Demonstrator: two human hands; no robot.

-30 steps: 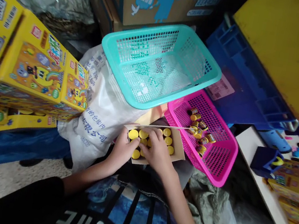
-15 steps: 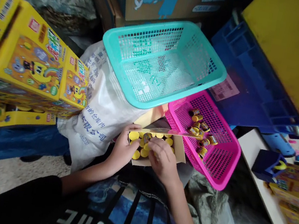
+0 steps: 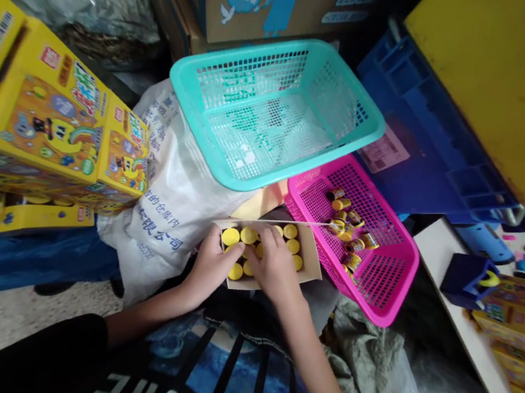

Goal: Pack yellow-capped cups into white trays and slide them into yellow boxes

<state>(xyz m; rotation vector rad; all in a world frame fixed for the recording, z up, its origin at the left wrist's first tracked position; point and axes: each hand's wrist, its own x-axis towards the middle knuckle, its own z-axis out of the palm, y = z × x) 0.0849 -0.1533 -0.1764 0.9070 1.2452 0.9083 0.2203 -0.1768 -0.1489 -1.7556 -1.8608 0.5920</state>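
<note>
Far L: stacked yellow printed boxes point(image 3: 56, 126), then white sack point(image 3: 164, 206). L hand point(image 3: 215, 259) clasps L end of open carton point(image 3: 313, 259), thumb in over the yellow caps point(image 3: 231, 237). Carton sits over lap, long axis approx. L–R. R hand point(image 3: 277, 265) is over its mid, fingertips down among caps; pinching one or not: can't tell. Pink basket point(image 3: 392, 307) w/ loose small bottles point(image 3: 354, 244) lies just R of carton, long axis slanting down-R; R hand nearer.
</note>
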